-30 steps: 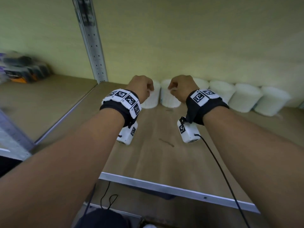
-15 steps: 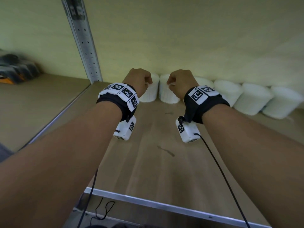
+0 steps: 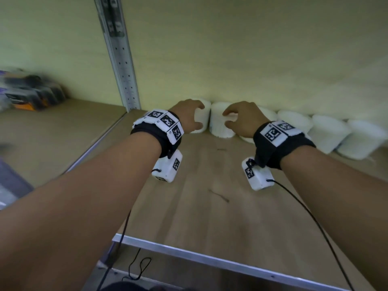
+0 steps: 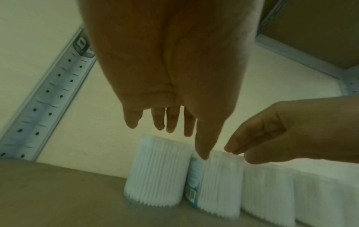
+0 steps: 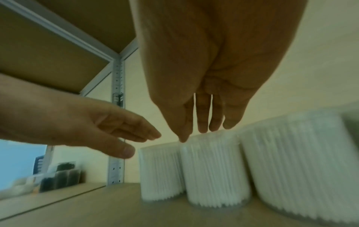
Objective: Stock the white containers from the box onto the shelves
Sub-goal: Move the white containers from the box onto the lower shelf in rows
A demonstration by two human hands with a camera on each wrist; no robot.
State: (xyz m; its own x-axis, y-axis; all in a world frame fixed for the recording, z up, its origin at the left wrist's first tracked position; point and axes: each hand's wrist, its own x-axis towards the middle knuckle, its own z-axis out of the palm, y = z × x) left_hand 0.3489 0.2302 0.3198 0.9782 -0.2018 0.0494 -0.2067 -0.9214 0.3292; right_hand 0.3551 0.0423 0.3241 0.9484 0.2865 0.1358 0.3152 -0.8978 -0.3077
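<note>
Both hands spread-fingered, holding nothing: left hand (image 3: 190, 116) above the end container (image 4: 157, 173), right hand (image 3: 244, 120) above its neighbour (image 5: 215, 170); a careless fingertip brush could topple either into the row.

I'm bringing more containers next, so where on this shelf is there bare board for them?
The bare shelf board runs from the front metal edge to the row of white containers. A narrow gap lies between the leftmost container and the upright post. Along the back wall it is crowded; the left hand and right hand hover there.
</note>
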